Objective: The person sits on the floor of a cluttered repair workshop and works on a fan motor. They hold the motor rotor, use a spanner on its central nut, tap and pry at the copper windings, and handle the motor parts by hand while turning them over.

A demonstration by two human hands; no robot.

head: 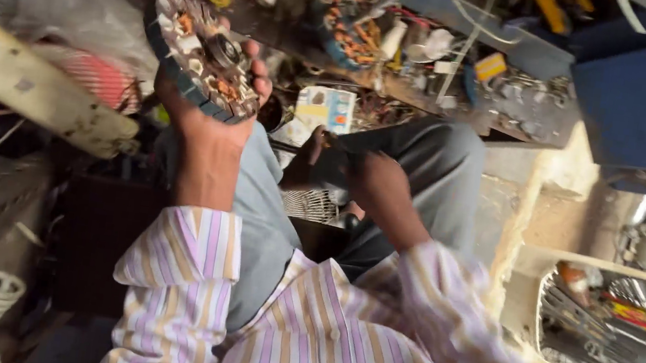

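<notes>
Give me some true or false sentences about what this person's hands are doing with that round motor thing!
1. The left hand holds up a round motor part with copper windings. True.
2. The right hand also grips the motor part. False: it is lower down, over the lap, apart from the part; it is too blurred to tell what it holds.
3. The person wears a striped shirt. True.
4. The blue box sits in the person's lap. False: it stands at the upper right, beside the cluttered workbench.
5. A wire basket with tools lies at the lower right. True.
</notes>
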